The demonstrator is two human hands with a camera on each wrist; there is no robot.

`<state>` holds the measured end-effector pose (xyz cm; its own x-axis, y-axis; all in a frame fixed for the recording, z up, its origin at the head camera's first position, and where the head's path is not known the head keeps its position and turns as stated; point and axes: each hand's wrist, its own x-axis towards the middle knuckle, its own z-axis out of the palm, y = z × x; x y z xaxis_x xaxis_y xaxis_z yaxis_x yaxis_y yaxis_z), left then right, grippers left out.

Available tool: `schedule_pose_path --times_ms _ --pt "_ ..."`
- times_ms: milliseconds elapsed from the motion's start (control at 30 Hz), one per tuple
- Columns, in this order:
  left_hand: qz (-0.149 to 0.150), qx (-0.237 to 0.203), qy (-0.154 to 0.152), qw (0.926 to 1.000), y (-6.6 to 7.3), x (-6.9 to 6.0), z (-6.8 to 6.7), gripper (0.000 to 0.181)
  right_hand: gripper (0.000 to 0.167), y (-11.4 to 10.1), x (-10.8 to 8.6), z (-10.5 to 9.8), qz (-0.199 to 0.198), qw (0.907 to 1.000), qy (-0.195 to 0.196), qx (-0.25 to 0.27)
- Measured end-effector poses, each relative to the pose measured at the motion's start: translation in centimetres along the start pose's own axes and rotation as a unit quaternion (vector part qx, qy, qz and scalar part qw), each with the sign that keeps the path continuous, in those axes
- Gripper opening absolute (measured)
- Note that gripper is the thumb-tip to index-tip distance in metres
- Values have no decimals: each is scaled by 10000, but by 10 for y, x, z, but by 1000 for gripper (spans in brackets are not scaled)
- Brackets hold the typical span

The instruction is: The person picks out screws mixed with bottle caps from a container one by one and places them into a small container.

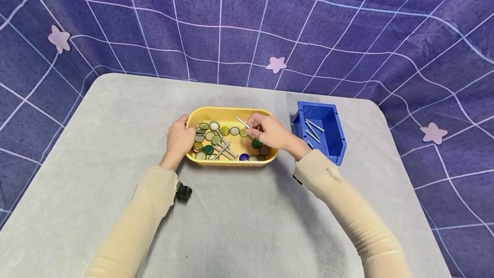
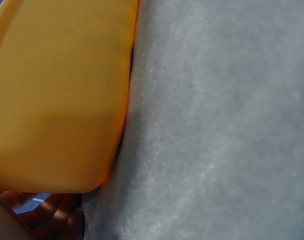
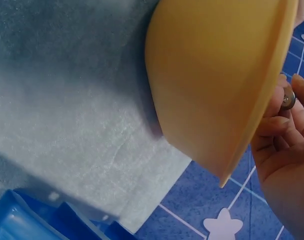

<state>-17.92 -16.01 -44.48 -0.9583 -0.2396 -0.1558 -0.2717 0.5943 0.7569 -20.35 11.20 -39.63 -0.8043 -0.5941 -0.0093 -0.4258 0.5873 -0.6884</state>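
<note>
My left hand (image 1: pixel 180 137) grips the left end of a yellow oblong tub (image 1: pixel 231 163), with its curled fingers (image 2: pixel 62 215) against the tub's outer end in the left wrist view. Inside the tub lie several bottle caps (image 1: pixel 208 149), green, gold, silver and blue, and a few crossed metal rods (image 1: pixel 225 151). Over the tub's right part, my right hand (image 1: pixel 272 131) pinches one metal rod (image 1: pixel 241 122) between thumb and fingers, its round end (image 3: pixel 289 100) facing the right wrist camera. Some caps beneath that hand are hidden.
To the right of the tub stands a blue open bin (image 1: pixel 335 136) holding several metal rods (image 1: pixel 313 131). Both containers rest on a grey cloth-covered table (image 1: pixel 231 218). A purple curtain (image 1: pixel 154 25) with white lines and stars hangs behind the table and at its sides.
</note>
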Motion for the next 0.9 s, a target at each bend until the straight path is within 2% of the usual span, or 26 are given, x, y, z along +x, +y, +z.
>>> schedule_pose_path --times_ms 167,400,633,900 --pt "10 4 16 10000 0 0 0 40 7 0 -2 -5 292 9974 -129 642" --pt "-5 12 -22 10000 1 0 -1 41 11 -3 -4 -17 505 9934 -169 1013" --pt "13 11 -31 10000 0 0 -2 41 17 -5 -9 -37 653 9924 154 1029" --pt "-3 13 -43 10000 0 -1 -1 43 16 0 -14 -57 526 9913 768 928"
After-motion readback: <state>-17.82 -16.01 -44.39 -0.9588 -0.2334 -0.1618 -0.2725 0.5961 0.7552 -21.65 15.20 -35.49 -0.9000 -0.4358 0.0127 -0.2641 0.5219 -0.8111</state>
